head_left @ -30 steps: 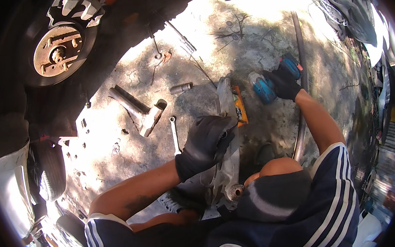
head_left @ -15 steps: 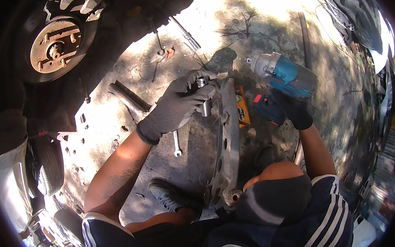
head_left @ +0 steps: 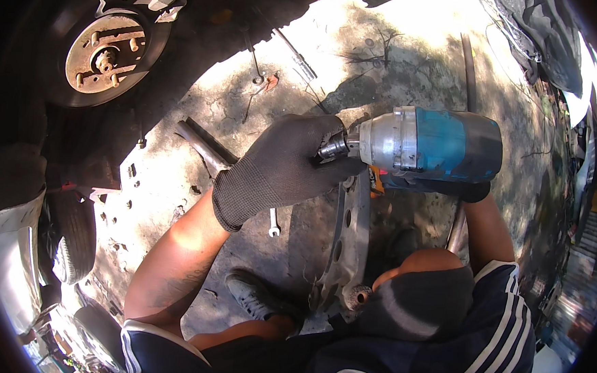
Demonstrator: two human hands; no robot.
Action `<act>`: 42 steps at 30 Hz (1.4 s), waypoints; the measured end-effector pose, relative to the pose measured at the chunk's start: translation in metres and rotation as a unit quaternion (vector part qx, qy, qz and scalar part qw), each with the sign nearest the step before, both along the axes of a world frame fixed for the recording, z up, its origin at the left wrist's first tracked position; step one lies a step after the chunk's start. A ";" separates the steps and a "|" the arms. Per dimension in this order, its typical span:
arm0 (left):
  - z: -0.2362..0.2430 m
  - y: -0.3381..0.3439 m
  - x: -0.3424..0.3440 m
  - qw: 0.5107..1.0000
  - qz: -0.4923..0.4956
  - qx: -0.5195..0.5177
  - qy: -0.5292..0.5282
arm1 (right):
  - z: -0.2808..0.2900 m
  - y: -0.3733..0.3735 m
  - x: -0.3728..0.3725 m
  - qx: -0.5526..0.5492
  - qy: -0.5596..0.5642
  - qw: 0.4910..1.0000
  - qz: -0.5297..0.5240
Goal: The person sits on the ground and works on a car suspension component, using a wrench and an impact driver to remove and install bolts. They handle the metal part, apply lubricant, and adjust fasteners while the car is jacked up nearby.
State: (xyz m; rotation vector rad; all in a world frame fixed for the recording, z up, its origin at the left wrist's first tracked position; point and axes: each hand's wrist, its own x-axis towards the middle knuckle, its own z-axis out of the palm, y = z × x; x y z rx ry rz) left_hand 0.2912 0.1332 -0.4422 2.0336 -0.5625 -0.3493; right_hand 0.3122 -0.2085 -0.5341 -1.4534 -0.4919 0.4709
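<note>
My left hand (head_left: pixel 290 162), in a dark knit glove, grips a steel socket (head_left: pixel 335 147) at the drive end of the blue and silver impact wrench (head_left: pixel 438 142). My right hand (head_left: pixel 466 190), also gloved, holds the wrench's handle, mostly hidden beneath the tool body. Under both hands lies a long grey metal arm (head_left: pixel 350 237) with holes and a bushing (head_left: pixel 355 296) at its near end, beside a yellow-orange packet that is mostly covered by the wrench.
A rusty brake disc and hub (head_left: pixel 106 62) sit upper left in the dark wheel well. On the concrete lie a pipe tool (head_left: pixel 202 146), a wrench (head_left: pixel 274 222), an extension bar (head_left: pixel 294 53) and a long pipe (head_left: pixel 468 74). A tyre (head_left: pixel 76 241) is at left.
The impact wrench has swung from upper right to level in front of my left hand. The socket in my left hand has turned sideways and met the wrench's drive.
</note>
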 end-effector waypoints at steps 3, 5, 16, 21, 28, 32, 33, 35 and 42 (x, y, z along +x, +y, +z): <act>0.005 0.000 0.003 0.996 -0.057 -0.023 0.061 | 0.002 -0.015 0.003 -0.077 -0.060 0.995 0.001; 0.002 0.005 0.006 0.979 -0.127 -0.076 0.143 | 0.009 -0.019 -0.002 -0.116 -0.094 0.989 0.012; -0.004 -0.007 -0.021 0.996 -0.088 0.003 0.001 | 0.066 0.018 -0.036 -0.021 0.243 0.962 0.121; -0.002 -0.021 -0.032 0.966 0.041 0.157 -0.201 | 0.048 0.009 -0.041 -0.081 0.102 0.987 0.098; -0.004 -0.025 -0.023 0.994 -0.038 0.058 -0.089 | 0.051 0.004 -0.043 -0.095 0.042 0.991 0.084; -0.001 -0.020 -0.025 0.967 -0.172 -0.077 0.169 | 0.048 -0.007 -0.041 -0.089 0.009 0.984 0.151; -0.003 -0.022 -0.027 0.971 -0.170 -0.067 0.152 | 0.050 -0.006 -0.043 -0.124 -0.056 0.980 0.145; -0.002 -0.026 -0.029 0.985 -0.134 -0.017 0.105 | 0.060 -0.004 -0.042 -0.175 -0.159 0.963 0.128; -0.001 -0.047 -0.038 0.999 -0.031 0.041 0.004 | 0.068 -0.011 -0.040 -0.206 -0.315 0.923 0.083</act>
